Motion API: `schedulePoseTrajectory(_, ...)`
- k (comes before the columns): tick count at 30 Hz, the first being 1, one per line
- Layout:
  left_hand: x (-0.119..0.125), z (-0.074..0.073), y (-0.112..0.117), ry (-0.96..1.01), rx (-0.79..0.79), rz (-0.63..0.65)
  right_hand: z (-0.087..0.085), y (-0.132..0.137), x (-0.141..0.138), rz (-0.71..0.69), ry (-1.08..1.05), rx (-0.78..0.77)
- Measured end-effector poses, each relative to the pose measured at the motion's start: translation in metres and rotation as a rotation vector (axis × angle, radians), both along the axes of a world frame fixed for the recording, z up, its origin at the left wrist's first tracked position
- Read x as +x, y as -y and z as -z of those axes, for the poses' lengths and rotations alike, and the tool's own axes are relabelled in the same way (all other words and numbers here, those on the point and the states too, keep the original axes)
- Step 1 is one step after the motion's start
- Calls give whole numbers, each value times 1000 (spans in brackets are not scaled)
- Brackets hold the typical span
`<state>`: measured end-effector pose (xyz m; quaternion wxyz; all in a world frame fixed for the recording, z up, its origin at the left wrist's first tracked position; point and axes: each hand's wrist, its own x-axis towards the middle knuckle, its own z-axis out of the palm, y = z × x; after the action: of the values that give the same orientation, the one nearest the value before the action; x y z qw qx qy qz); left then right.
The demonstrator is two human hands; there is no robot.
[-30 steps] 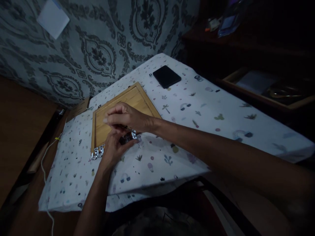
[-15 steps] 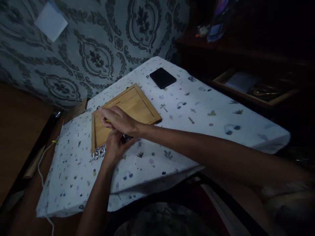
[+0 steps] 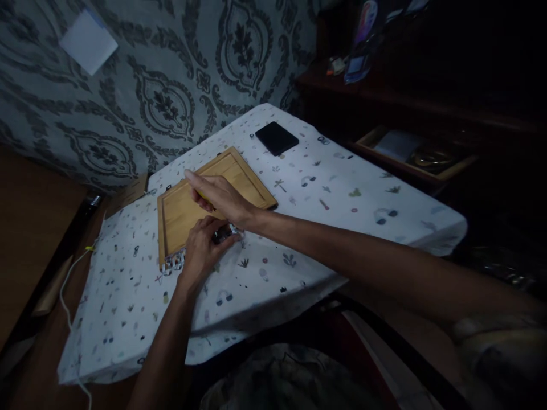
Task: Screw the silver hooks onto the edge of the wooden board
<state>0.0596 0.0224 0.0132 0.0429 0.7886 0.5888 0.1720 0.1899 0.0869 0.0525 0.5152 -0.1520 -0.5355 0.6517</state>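
Note:
A framed wooden board (image 3: 245,182) lies flat on the cloth-covered table. Shiny curled metal fittings (image 3: 173,262) line its near edge. At that edge my left hand (image 3: 201,246) has its thumb and fingers around a shiny metal fitting (image 3: 225,232); the fingers partly hide it. Just above the board my right hand (image 3: 220,199) is closed in a fist, thumb up, around a tool with a yellow handle (image 3: 205,197). Only a little of the handle shows between the fingers, so its kind cannot be made out.
A black flat device, like a tablet (image 3: 277,138), lies beyond the board on the patterned tablecloth (image 3: 307,228). An open drawer (image 3: 419,154) stands at the right. A white cable (image 3: 64,296) hangs past the table's left side. Patterned wallpaper (image 3: 166,105) rises behind.
My right fist has risen slightly and shifted right, with its thumb now pointing up. My left hand stays at the board's near edge, with more of the metal fitting showing. The view has turned a little.

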Motion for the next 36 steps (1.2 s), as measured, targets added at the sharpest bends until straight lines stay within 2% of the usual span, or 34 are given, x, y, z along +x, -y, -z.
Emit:
schedulePoseTrajectory(4, 2, -3, 1, -30, -20, -9, 8, -3, 18, -85, -26, 121)
schedulePoseTrajectory(9, 2, -5, 2, -40, -42, 6, 17, -1, 35, 47, 214, 336)
schedulePoseTrajectory(19, -2, -8, 2, 13, -93, 17, 24, 4, 48, 81, 385, 427)
schedulePoseTrajectory(22, -10, -19, 2, 110, -119, 8, 22, 6, 49, 72, 382, 413)
schedulePoseTrajectory(25, -10, -40, -1, 240, -10, -8, 21, 6, 49, 54, 365, 408)
schedulePoseTrajectory(28, 5, -60, -8, 507, 127, 2, 22, 6, 49, 72, 376, 405)
schedulePoseTrajectory(30, 18, -70, -12, 579, 163, 32, 22, 6, 50, 93, 379, 391)
schedulePoseTrajectory(33, 31, -75, -16, 640, 177, 82, 21, 6, 51, 97, 356, 368)
schedulePoseTrajectory(36, 33, -73, -18, 718, 165, 106, 19, 6, 51, 102, 380, 379)
